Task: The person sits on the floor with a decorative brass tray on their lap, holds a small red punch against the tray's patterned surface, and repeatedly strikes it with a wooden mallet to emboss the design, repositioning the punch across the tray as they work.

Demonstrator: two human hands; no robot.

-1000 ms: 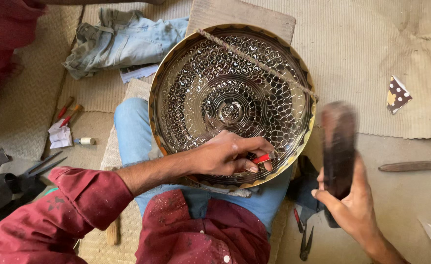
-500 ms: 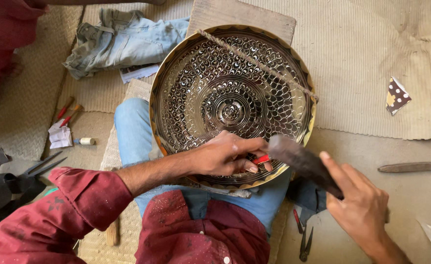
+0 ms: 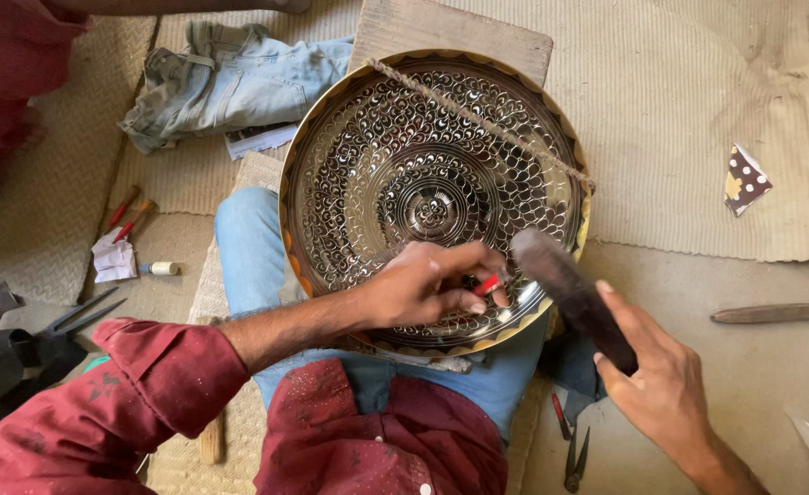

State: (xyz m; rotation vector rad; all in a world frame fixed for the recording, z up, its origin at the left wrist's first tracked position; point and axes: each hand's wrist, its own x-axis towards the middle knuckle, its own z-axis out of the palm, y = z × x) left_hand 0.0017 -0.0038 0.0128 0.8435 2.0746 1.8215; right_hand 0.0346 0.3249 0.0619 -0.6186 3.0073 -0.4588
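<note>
1. Left hand (image 3: 423,286) fingers pinched around a small red-tipped punch (image 3: 488,285), tip down on the tray (image 3: 349,156).
2. Right hand (image 3: 663,380) fist clenched round a dark mallet (image 3: 571,295); mallet head just right of the left fingertips, beside the punch.
3. Engraved round metal tray lies under the left fingers, on the lap, a rope (image 3: 478,124) across it.
4. Pliers (image 3: 576,456) on floor just left of right wrist.

Left hand (image 3: 423,289) pins punch (image 3: 489,284) on tray (image 3: 377,174).
</note>
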